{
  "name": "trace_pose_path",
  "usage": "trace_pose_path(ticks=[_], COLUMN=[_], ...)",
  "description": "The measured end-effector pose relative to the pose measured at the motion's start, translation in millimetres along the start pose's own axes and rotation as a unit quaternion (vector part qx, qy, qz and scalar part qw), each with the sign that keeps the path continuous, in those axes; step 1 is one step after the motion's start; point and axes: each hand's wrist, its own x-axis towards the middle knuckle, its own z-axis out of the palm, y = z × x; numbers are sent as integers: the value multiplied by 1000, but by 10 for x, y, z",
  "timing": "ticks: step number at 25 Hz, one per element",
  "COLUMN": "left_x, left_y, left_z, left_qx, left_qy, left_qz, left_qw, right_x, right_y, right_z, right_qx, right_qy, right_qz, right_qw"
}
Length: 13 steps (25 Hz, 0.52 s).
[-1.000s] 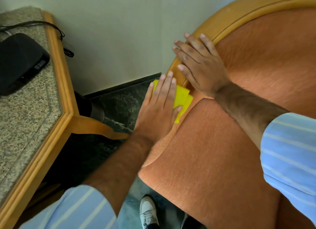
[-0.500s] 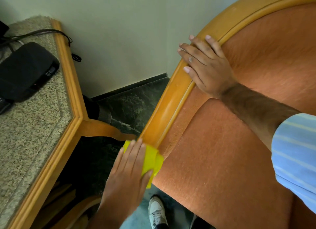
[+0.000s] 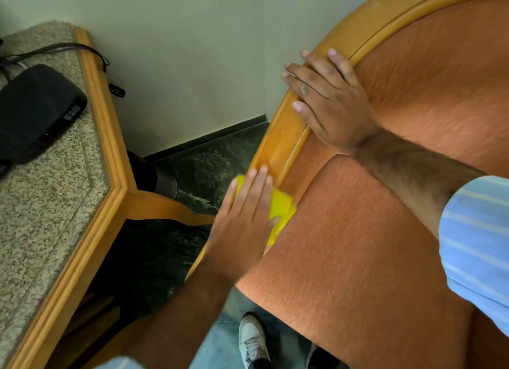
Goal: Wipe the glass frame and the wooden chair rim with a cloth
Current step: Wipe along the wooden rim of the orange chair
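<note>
Hands: two, both flat
Left hand (image 3: 243, 217): presses one yellow cloth (image 3: 281, 206) onto the rim, fingers extended
Right hand (image 3: 330, 101): open palm resting on the rim, holding nothing
Wooden chair rim (image 3: 283, 137): one, curved, glossy honey-coloured

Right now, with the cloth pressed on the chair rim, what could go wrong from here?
1. The left hand presses the yellow cloth flat, not gripping it; part already lies over the orange upholstery, so it may slip off the wooden rim.
2. The right hand covers a stretch of rim, which could go unwiped.
3. A wide stroke outward could possibly swing toward the nearby table edge.
</note>
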Motion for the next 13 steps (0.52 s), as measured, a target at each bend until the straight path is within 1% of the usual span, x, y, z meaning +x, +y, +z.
trace_pose_path(ticks=[3,5,6,7,8,9,10,11,12,13], left_x=[673,705,661,625,622,651,701,770,833,892], left_y=[89,98,93,88,76,41,-12,-86,-185,-269], left_z=[-69,-87,-102,-127,-173,-220,-267,-316,-363,-403], left_qx=[-30,-34,-61,-128,-227,-323,-391,-430,-452,-460], left_qy=[40,55,56,57,65,88,104,96,63,20], left_qz=[-35,-33,-23,-22,-43,-90,-151,-212,-258,-286], left_qw=[998,997,996,990,971,938,902,872,851,841], right_x=[-2,17,22,19,-7,-67,-170,-307,-433,-551], right_y=[-39,-36,-44,-71,-137,-262,-445,-672,-927,-1152], right_z=[-17,-68,-109,-158,-205,-232,-273,-337,-421,-503], right_qx=[-9,-2,2,10,35,97,201,328,458,567], right_qy=[-5,-18,-24,-28,-26,-5,32,64,64,38], right_qz=[0,-5,-3,12,53,133,252,390,505,571], right_qw=[1000,1000,1000,999,998,986,946,858,729,592])
